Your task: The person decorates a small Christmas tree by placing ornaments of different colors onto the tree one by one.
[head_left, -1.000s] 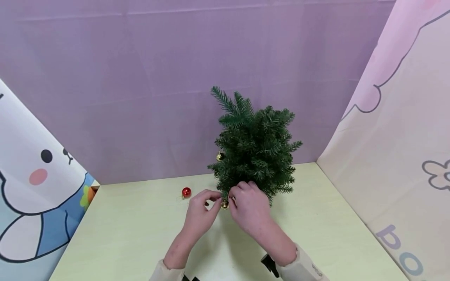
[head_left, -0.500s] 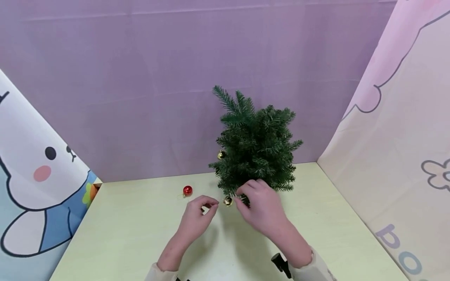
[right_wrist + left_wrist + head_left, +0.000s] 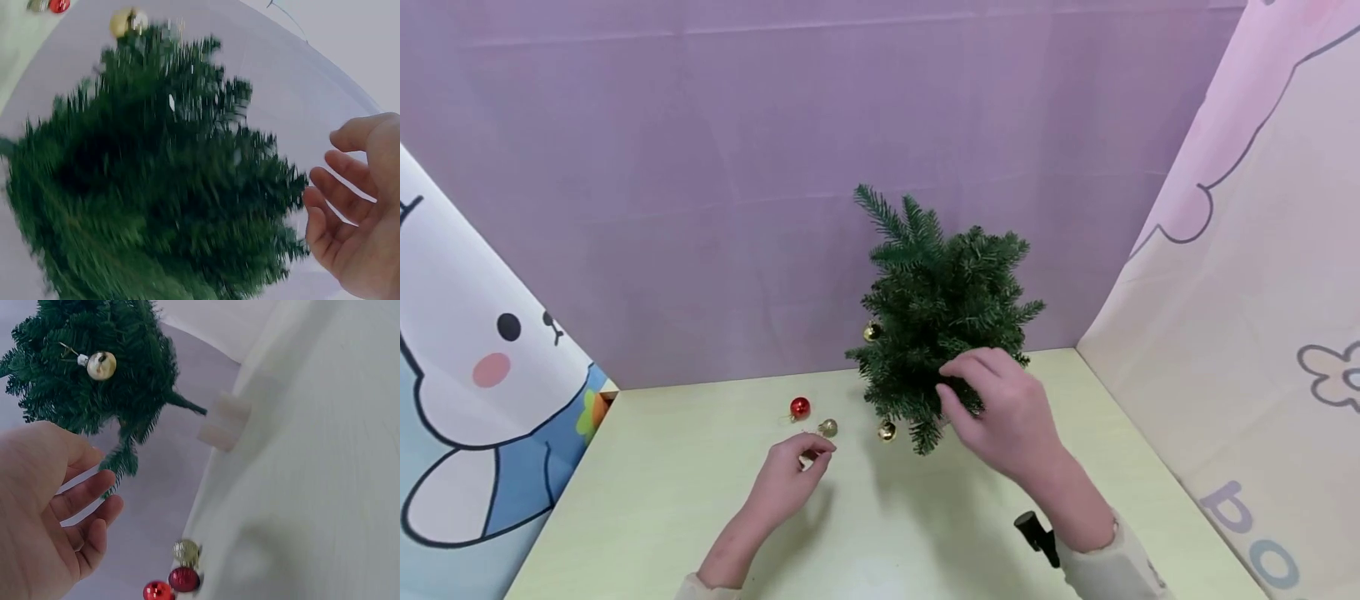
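A small artificial Christmas tree [image 3: 943, 292] stands at the back of the table. One shiny gold bauble [image 3: 887, 430] hangs from a low front branch, and another gold bauble [image 3: 871, 331] sits on the tree's left side. My right hand [image 3: 1003, 412] is in front of the tree's right part, fingers loosely bent with nothing between them. Lower left, my left hand [image 3: 786, 479] is empty too, its fingertips close to a glittery gold bauble [image 3: 827, 427]. Beside that lies a red bauble [image 3: 800, 407]; the left wrist view also shows a dark red bauble [image 3: 184, 579].
In the left wrist view, the tree's pale base [image 3: 225, 422] rests on the light table [image 3: 662, 492]. A purple cloth [image 3: 700, 208] closes off the back, with printed cloths at both sides. A black device [image 3: 1036, 537] is attached near the right sleeve.
Both hands have let go at the gold bauble on the low front branch. My left hand has drawn down and left, uncovering the glittery bauble; my right hand has moved right and up.
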Action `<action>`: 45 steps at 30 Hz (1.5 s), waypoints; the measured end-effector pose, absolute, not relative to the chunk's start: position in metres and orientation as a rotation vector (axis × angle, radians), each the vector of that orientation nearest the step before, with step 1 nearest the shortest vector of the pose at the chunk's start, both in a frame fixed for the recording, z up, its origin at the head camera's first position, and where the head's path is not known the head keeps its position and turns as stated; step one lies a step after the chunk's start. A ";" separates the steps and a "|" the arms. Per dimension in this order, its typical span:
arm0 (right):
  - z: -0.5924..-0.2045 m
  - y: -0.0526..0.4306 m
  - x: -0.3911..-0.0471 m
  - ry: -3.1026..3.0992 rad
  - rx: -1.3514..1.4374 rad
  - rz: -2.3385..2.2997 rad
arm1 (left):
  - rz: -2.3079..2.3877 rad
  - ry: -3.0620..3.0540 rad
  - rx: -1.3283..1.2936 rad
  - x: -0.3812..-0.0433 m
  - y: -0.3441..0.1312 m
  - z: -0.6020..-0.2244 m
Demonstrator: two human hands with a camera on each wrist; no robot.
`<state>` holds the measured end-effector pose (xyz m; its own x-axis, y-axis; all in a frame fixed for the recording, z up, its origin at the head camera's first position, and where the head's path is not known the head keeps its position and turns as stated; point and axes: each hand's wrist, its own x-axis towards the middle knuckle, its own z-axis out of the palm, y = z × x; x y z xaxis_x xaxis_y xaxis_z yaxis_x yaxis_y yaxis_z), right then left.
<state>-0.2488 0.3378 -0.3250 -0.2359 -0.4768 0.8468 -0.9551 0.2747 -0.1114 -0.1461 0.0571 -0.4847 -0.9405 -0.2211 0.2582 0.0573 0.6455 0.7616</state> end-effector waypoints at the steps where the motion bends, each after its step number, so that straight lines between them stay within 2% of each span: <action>1: -0.321 0.340 -0.252 -1.799 1.287 0.860 | -1.180 -2.552 0.135 -0.145 0.054 -0.486; 10: -0.285 0.356 -0.280 -1.659 1.215 0.874 | -1.191 -2.585 0.185 -0.132 0.025 -0.495; 23: -0.252 0.367 -0.358 -2.022 1.113 1.153 | -1.188 -2.600 0.267 -0.118 -0.005 -0.506; 32: -0.260 0.376 -0.409 -2.361 1.232 1.634 | -1.200 -2.624 0.314 -0.110 -0.007 -0.503; 45: -0.295 0.372 -0.425 -2.286 1.294 2.107 | -1.235 -2.612 0.354 -0.105 0.004 -0.511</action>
